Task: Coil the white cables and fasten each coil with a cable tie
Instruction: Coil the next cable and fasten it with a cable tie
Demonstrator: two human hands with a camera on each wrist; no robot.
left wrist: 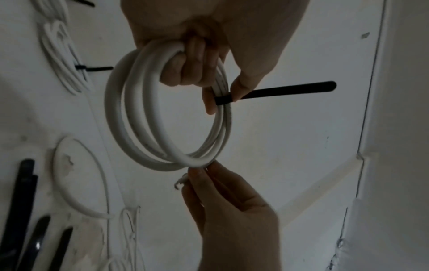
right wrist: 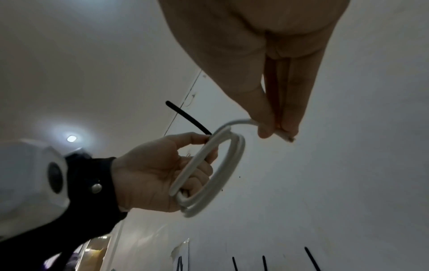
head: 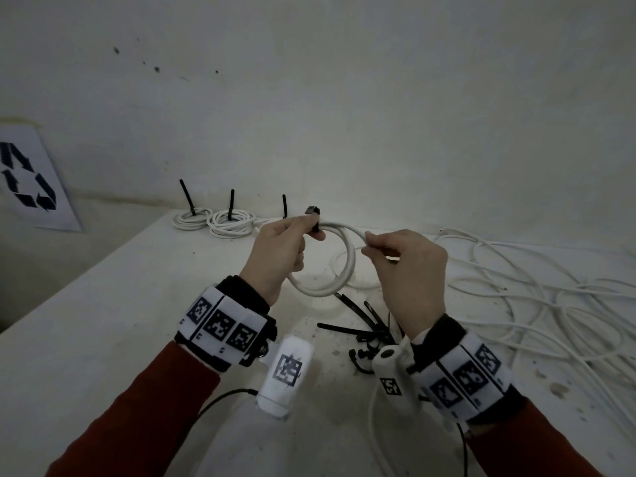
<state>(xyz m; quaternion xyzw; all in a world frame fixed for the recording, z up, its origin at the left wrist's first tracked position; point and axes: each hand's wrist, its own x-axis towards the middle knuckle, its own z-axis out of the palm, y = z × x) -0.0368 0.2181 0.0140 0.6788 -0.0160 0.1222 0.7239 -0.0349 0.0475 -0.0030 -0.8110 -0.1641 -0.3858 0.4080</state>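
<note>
The coiled cable [left wrist: 148, 117] had a smooth, slightly glossy white plastic jacket, the cable tie [left wrist: 278, 90] was matt black plastic, and the tabletop [head: 103, 321] was matt, speckled white.

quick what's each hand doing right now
Left hand: closed around the white cable coil, thumb pinning a black cable tie to it.
Right hand: closed, pinching the loose cable end.

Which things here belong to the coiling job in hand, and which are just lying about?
In hand:
- coil, gripped by the left hand
- black tie round the coil
- cable end, pinched by the right hand

Lying about:
- tied coils by the wall
- spare ties
- loose cable
- recycling sign
</note>
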